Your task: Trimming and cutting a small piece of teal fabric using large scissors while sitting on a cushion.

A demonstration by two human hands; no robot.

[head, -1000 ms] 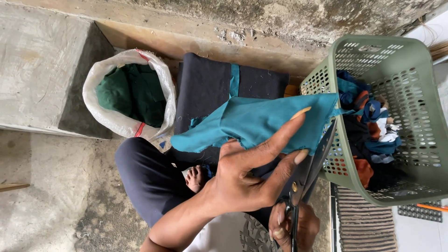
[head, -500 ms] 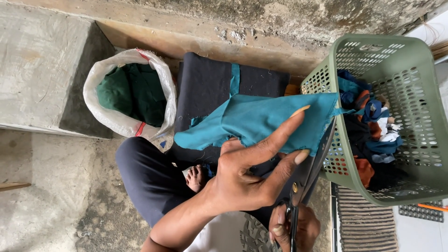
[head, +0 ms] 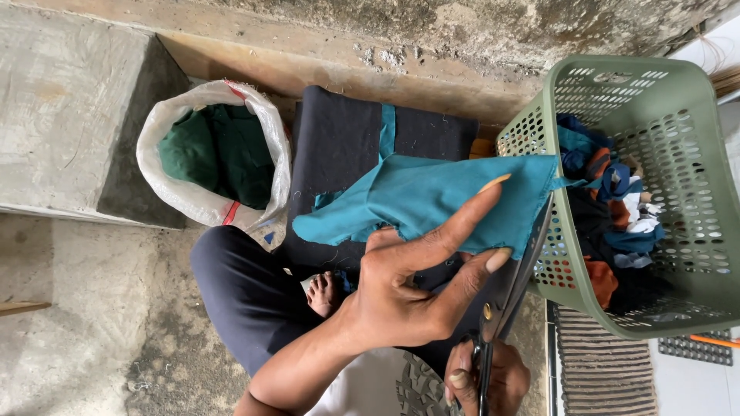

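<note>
Spread across mid-frame, the left hand [head: 408, 289] pinches a teal cloth [head: 432, 202] between thumb and fingers. At the bottom edge, the right hand [head: 487, 379] grips scissors [head: 509, 289], blades reaching up along the cloth's right edge beside a green basket [head: 697, 192].

- teal cloth [head: 432, 202], plain, no print
- sage green basket [head: 678, 192], dotted all over with little holes
- scraps in the basket [head: 609, 200]: blue, teal, rust orange, white, black
- white woven sack [head: 208, 202] with a red stripe, dark green fabric [head: 220, 150] inside
- black scissors [head: 505, 296], brass-coloured pivot
- navy trousers [head: 247, 296]
- grey concrete floor [head: 77, 308], mottled
</note>
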